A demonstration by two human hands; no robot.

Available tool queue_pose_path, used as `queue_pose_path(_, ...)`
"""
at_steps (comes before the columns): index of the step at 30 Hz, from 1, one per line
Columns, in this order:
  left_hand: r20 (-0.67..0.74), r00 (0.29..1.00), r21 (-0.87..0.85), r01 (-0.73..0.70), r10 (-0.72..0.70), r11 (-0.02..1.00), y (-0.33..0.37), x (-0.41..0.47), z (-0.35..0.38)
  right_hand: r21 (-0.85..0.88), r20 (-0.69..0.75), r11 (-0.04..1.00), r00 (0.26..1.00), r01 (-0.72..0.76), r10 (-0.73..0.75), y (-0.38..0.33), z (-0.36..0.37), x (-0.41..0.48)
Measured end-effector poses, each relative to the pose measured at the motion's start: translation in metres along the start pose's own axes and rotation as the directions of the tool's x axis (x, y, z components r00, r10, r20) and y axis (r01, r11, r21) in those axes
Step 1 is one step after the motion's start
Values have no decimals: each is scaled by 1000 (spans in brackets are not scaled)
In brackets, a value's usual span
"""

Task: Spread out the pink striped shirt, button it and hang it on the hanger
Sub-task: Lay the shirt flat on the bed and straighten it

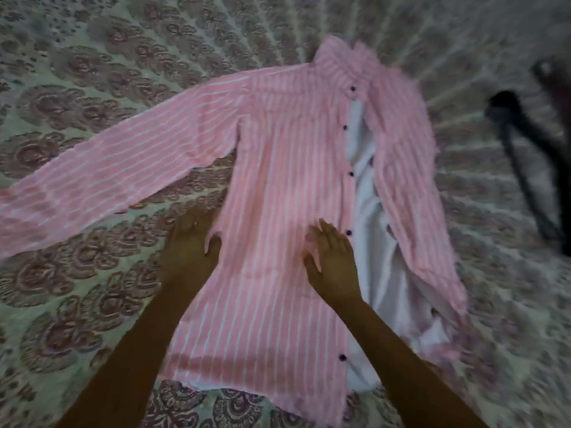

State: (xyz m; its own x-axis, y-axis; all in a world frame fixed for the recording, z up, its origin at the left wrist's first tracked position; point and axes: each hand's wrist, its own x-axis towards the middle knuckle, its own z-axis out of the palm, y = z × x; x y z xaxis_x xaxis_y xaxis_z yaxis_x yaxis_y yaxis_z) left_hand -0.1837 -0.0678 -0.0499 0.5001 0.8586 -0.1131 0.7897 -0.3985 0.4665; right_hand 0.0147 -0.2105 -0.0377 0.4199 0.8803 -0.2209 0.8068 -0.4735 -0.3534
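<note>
Shirt (278,186) flat, placket unbuttoned; left hand (188,251) at its side edge, right hand (333,261) open-palmed on striped cloth; hanger (531,168) apart.

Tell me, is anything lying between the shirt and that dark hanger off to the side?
Nothing visible does. Only bare patterned bedspread separates the pink striped shirt from the dark hanger at the right. Both hands already rest flat on the shirt: left hand at its side edge, right hand near the buttons.
</note>
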Motion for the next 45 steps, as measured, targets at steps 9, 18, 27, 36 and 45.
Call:
queue_pose_path(9, 102, 964, -89, -238, 247, 967, 98, -28, 55, 42, -156, 972, 959, -233, 237, 96, -31, -41)
queue_pose_path(18, 187, 966, -237, -132, 178, 962, 195, -93, 89, 378, 11, 799, 865, -468, 501, 178, -75, -106)
queue_pose_path(27, 360, 933, -585, 211, 18, 783, 311, -151, 124, 871, 486, 47, 872, -488, 52, 160, -135, -114)
queue_pose_path(36, 101, 751, -638, 552, -652, 537, 230, -158, 103, 562, 231, 644, 846, -519, 480, 219, -65, -122)
queue_pose_path(45, 271, 568, -466, 784, -777, 411, 175, -188, 100, 671, 391, 426, 778, -607, 491, 206, -50, -126)
